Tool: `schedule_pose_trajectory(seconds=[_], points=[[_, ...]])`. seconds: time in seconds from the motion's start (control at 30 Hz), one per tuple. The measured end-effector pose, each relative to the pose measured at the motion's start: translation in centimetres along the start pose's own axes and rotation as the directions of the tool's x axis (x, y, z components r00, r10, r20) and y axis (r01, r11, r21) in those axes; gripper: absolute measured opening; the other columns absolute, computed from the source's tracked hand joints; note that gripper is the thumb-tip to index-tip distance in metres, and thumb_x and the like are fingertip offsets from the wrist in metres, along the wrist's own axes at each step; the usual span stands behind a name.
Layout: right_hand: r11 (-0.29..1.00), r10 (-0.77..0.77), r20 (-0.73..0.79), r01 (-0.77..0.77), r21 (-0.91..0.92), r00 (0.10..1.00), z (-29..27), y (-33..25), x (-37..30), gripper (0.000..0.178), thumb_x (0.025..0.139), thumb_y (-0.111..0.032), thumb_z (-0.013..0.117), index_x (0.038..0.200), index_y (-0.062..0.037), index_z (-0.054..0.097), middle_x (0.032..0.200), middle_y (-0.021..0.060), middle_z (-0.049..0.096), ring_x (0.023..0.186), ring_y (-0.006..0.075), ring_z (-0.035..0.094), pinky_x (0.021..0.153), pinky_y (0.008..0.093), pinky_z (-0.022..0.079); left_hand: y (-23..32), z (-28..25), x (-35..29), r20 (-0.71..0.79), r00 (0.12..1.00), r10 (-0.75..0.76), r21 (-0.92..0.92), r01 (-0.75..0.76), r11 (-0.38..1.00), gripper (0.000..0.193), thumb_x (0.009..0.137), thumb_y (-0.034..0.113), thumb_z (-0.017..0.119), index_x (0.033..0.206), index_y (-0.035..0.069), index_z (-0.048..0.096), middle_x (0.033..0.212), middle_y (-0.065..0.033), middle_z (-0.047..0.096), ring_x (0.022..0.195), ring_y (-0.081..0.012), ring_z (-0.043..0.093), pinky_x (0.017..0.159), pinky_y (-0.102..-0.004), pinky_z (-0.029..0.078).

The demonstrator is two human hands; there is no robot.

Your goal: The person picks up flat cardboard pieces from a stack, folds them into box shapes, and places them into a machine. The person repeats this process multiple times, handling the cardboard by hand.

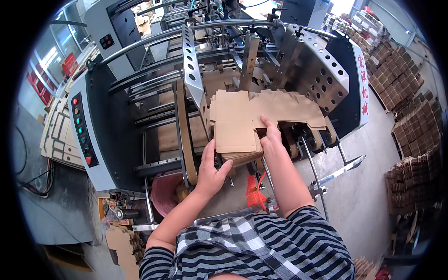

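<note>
A stack of flat brown cardboard box blanks [234, 112] lies on the front end of a machine, between its upright metal guides. My left hand [212, 171] presses against the stack's near left corner, fingers along the left edge and thumb at the near edge. At the notch on the stack's right side is my right hand [271, 135]. Its thumb rests on the top blank, while the other fingers are hidden by the hand and the cardboard. Together both hands hold the near part of the stack.
Perforated metal plates [322, 74] flank the stack, and a tan belt [189, 161] runs left of it. A button panel [83, 130] is on the machine's left side. Below stand a pink tub [163, 198] and an orange-red mesh bag [254, 192]. Cardboard piles [410, 182] line the right.
</note>
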State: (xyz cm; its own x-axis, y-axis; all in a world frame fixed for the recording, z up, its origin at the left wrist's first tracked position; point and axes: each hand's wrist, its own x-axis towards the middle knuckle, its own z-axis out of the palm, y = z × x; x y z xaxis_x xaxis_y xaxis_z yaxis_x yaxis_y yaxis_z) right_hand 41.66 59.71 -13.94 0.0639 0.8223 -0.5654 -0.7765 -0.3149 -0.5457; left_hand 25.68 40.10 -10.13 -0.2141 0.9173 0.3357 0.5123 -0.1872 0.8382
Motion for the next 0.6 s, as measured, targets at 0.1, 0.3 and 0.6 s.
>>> schedule_pose_trajectory(seconds=[0.1, 0.3, 0.6], points=[[1.000, -0.012, 0.057, 0.013, -0.021, 0.998, 0.0, -0.5, -0.2, 0.042, 0.076, 0.002, 0.072, 0.114, 0.0048, 0.056, 0.111, 0.0142, 0.061, 0.097, 0.0280, 0.062, 0.086, 0.0435, 0.053, 0.5, 0.8, 0.3, -0.034, 0.999, 0.016, 0.077, -0.014, 0.997, 0.067, 0.079, 0.018, 0.068, 0.134, -0.006, 0.038, 0.135, -0.0240, 0.042, 0.127, -0.0347, 0.041, 0.105, -0.0382, 0.033], [0.994, 0.001, 0.226, 0.022, -0.103, 0.974, 1.5, -0.4, 1.0, 0.036, 0.082, -0.006, 0.067, 0.115, -0.0019, 0.054, 0.108, 0.0145, 0.062, 0.097, 0.0294, 0.062, 0.084, 0.0447, 0.054, 1.9, 1.3, -0.6, 0.079, 0.992, -0.103, -0.082, 0.110, 0.991, 0.069, 0.077, 0.015, 0.067, 0.136, -0.004, 0.037, 0.138, -0.0226, 0.039, 0.129, -0.0337, 0.040, 0.107, -0.0377, 0.032], [0.993, 0.092, 0.288, -0.064, -0.104, 0.953, 3.1, -0.9, 4.3, 0.035, 0.080, -0.011, 0.065, 0.112, 0.0010, 0.056, 0.106, 0.0168, 0.062, 0.097, 0.0313, 0.062, 0.085, 0.0467, 0.052, -0.4, 2.9, 2.1, -0.019, 0.999, -0.034, -0.106, 0.032, 0.994, 0.074, 0.076, 0.013, 0.066, 0.140, -0.001, 0.033, 0.144, -0.0219, 0.035, 0.132, -0.0320, 0.037, 0.108, -0.0361, 0.031]])
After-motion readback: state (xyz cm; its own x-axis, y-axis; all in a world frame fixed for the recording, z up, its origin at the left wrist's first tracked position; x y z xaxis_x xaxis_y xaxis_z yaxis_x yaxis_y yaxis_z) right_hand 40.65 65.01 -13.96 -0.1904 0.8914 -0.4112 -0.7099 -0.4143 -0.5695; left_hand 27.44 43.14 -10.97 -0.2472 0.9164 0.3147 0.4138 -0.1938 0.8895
